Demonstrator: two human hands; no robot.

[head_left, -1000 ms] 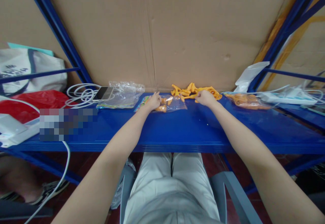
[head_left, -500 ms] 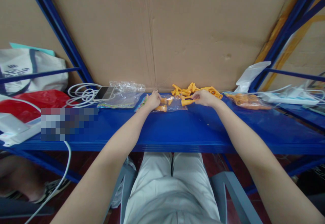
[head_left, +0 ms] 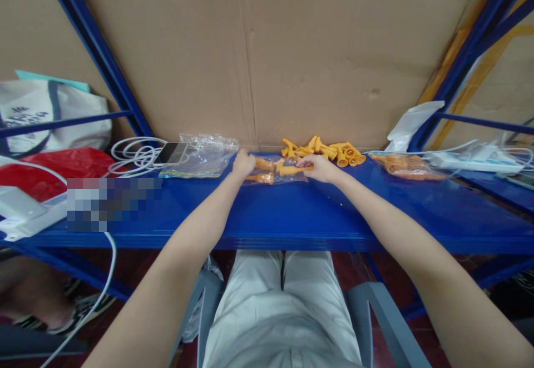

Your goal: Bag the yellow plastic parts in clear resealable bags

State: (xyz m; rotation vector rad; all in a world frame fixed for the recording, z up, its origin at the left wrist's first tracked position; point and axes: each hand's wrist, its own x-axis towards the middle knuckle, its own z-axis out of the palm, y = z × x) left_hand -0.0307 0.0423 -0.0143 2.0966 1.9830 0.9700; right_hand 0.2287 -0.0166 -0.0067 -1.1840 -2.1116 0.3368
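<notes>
A clear plastic bag (head_left: 275, 180) lies on the blue shelf top, with several orange funnel-shaped plastic pieces (head_left: 262, 178) inside. At its left end, my left hand (head_left: 243, 164) is closed on the bag, its fingertips partly hidden. My right hand (head_left: 321, 168) pinches orange funnel-shaped pieces (head_left: 288, 172) at the bag's right end, their wide ends pointing left. I cannot tell exactly how far in they sit. Behind my right hand is a loose pile of the same pieces (head_left: 342, 154), against the cardboard.
Flat clear bags (head_left: 204, 159) lie to the left beside a phone-like device (head_left: 170, 154) and a coiled white cable (head_left: 132, 157). On the right are a filled bag of orange pieces (head_left: 406, 167) and a white power strip (head_left: 475, 159). Cardboard (head_left: 267, 68) closes the back.
My right hand has moved left, carrying orange pieces over or into the bag's right end. My left hand has shifted slightly left along the bag.
</notes>
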